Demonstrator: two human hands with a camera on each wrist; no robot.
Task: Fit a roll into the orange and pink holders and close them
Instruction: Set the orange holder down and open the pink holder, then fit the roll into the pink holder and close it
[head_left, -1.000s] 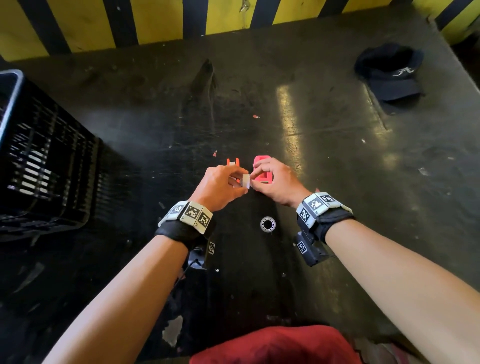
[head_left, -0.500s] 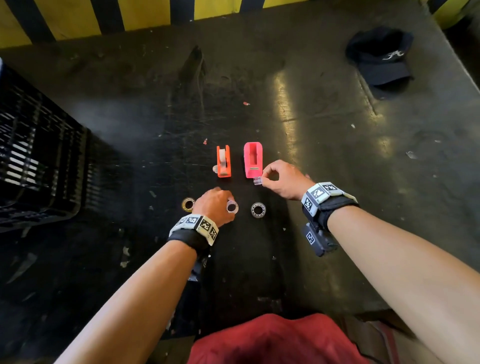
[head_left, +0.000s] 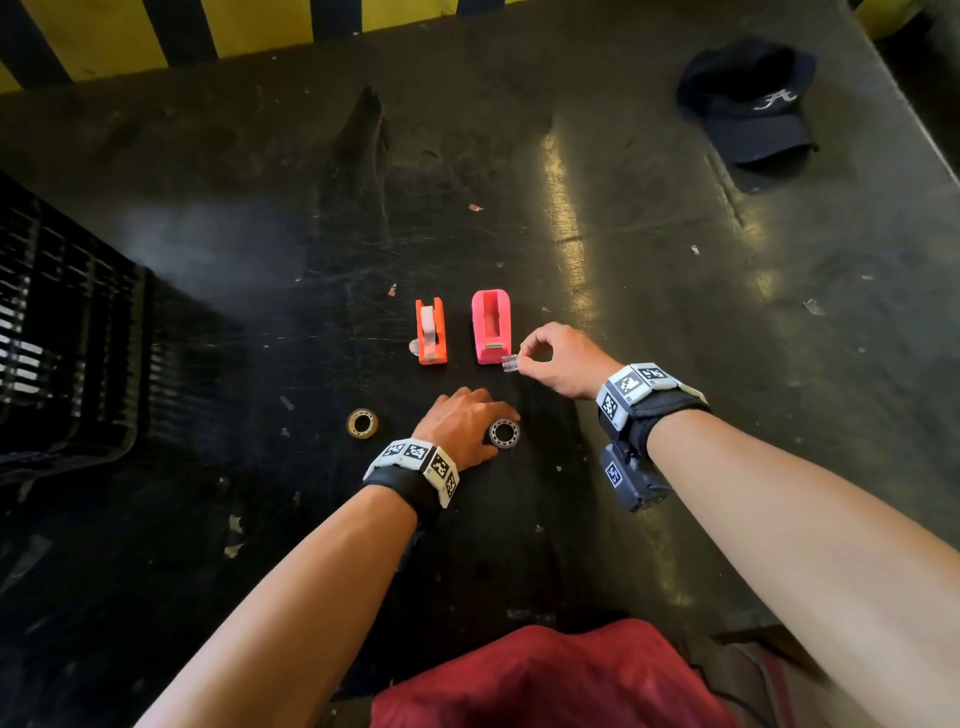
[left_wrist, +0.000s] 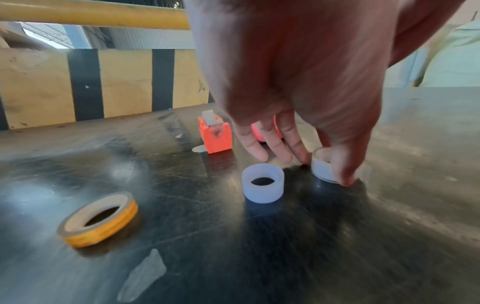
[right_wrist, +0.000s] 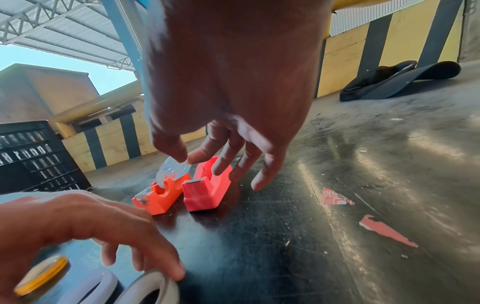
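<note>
1. Centrally, on a dark, scratched table (head_left: 649, 291), two small tape holders stood side by side, apart but close: an orange holder (head_left: 431, 332) on the left and a wider pink holder (head_left: 491, 326) on the right.
2. The orange holder was narrow and blocky, with a whitish roll (head_left: 428, 321) seated in its open slot.
3. The pink holder had an open trough with nothing visible inside, and a small metal cutter strip at its near end.
4. The right hand (head_left: 558, 358) hovered just beside the pink holder's near corner, thumb and forefinger pinching a small clear plastic spindle (head_left: 509, 362); the other fingers hung loosely spread.
5. The left hand (head_left: 460, 423) reached down to the table nearer the person, fingertips touching a pale roll of tape (head_left: 504, 432) lying flat; a firm grip could not be told.
6. In the left wrist view, a frosted white ring (left_wrist: 262, 183) stood just left of that roll.
7. Farther left lay a yellowish tape roll (head_left: 362, 423), flat.
8. A dark cap (head_left: 748, 104) rested at the far right, and a black crate (head_left: 62, 332) stood at the left edge.
</note>
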